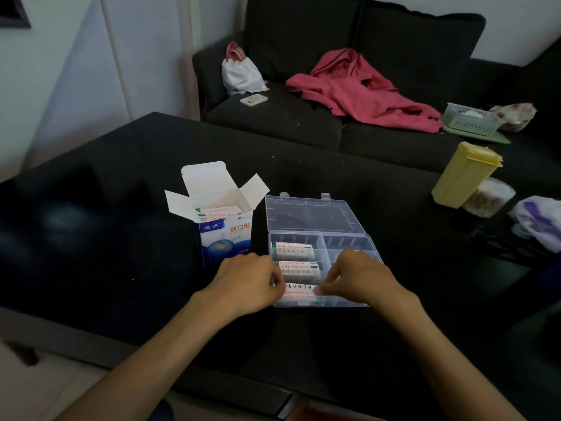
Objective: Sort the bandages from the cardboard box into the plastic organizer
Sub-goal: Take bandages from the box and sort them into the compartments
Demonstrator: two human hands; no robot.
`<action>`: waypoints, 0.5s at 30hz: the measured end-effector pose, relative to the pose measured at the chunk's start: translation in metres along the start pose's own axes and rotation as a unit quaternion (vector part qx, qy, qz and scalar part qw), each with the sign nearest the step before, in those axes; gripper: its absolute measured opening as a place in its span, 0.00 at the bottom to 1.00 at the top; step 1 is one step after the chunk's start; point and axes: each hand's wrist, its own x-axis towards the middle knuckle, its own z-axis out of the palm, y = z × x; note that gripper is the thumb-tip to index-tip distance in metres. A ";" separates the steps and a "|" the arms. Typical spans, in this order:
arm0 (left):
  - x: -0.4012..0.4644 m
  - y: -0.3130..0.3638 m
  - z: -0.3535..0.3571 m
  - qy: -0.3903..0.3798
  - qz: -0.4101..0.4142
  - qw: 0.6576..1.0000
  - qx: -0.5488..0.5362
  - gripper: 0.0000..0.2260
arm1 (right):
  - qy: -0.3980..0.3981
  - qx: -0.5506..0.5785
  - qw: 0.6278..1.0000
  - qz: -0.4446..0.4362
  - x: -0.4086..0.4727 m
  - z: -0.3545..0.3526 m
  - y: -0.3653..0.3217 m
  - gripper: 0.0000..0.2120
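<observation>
A blue-and-white cardboard box point(223, 229) stands open on the black table, with bandages point(217, 211) showing inside its top. To its right lies the clear plastic organizer point(352, 240), lid folded back. Two stacks of bandages point(293, 250) fill its far-left and middle-left compartments. A third stack of bandages point(299, 290) sits at the near-left compartment. My left hand point(247, 282) pinches its left end and my right hand point(359, 278) pinches its right end. The right-side compartments look bare where they show; my right hand covers part of them.
A yellow lidded plastic container point(464, 174) and a white-and-purple bag point(538, 220) sit at the table's right. Behind the table is a dark sofa point(282, 117) with a pink garment point(361, 89), a white pouch point(241, 71) and a mesh basket point(470, 118).
</observation>
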 end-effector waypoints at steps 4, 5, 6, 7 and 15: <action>-0.003 0.000 -0.007 0.010 -0.007 1.000 -0.015 0.10 | 0.041 -0.002 0.999 -0.036 -0.004 -0.006 0.000 0.13; -0.005 0.000 -0.012 0.033 -0.008 0.999 -0.024 0.10 | 0.037 0.013 0.998 -0.039 -0.004 -0.009 -0.001 0.12; -0.008 -0.001 -0.017 0.066 -0.011 0.997 -0.035 0.10 | 0.043 0.034 0.998 -0.042 -0.003 -0.012 -0.002 0.12; -0.012 -0.002 -0.024 0.107 -0.020 0.993 -0.051 0.09 | 0.059 0.063 0.995 -0.044 -0.002 -0.015 -0.003 0.11; -0.035 -0.055 -0.051 0.333 -0.134 0.933 0.001 0.16 | 0.276 0.126 0.921 -0.244 0.005 -0.009 -0.061 0.21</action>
